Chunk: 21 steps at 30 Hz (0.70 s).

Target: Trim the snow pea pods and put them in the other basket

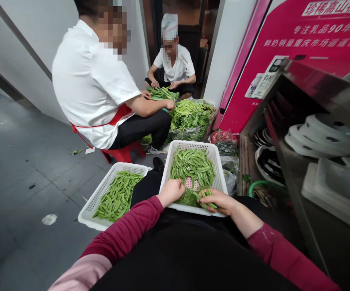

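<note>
L hand [172, 193] fingers curled closed, can't tell if holding; R hand [220, 201] fingers part-closed w/ green pods [205, 195].

Room is left above the lap basket [164, 178]; low passage to the left basket [85, 218] is obstructed by a knee [146, 186], rightward reach by the metal shelf [297, 178].

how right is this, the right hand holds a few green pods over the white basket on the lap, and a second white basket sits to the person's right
Not quite: the head view shows the second white basket on the person's left, not the right. The right hand does hold a few green pods over the lap basket.
</note>
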Motion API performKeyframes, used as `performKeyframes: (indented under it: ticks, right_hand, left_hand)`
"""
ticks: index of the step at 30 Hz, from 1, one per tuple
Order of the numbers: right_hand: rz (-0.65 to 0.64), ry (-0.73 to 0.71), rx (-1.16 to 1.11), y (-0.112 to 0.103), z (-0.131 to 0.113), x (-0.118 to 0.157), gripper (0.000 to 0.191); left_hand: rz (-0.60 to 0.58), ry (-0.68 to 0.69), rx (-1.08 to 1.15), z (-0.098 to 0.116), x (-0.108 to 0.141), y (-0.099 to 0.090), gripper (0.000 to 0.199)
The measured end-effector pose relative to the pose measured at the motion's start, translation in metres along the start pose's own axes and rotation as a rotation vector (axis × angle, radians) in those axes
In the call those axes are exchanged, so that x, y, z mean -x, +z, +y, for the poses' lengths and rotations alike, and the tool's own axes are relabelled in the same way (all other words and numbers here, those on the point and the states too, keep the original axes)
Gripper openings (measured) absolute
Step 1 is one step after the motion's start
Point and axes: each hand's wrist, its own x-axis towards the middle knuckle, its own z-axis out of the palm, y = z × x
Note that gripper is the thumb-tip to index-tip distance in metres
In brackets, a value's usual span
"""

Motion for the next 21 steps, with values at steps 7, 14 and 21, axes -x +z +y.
performKeyframes:
  ticks: [7,14,21]
  right_hand:
    - [0.005,0.021,0.059,-0.005,-0.001,0.001,0.022]
    - [-0.003,-0.077,0.805,0.008,-0.024,-0.001,0.016]
    - [0.343,-0.373,0.444,0.014,-0.013,-0.025,0.022]
  left_hand:
    - [-0.078,0.399,-0.080,0.015,0.010,-0.011,0.028]
    - [-0.368,0.523,0.080,0.011,0.009,-0.018,0.011]
    - [-0.269,0.017,1.188,0.005,-0.001,-0.002,0.031]
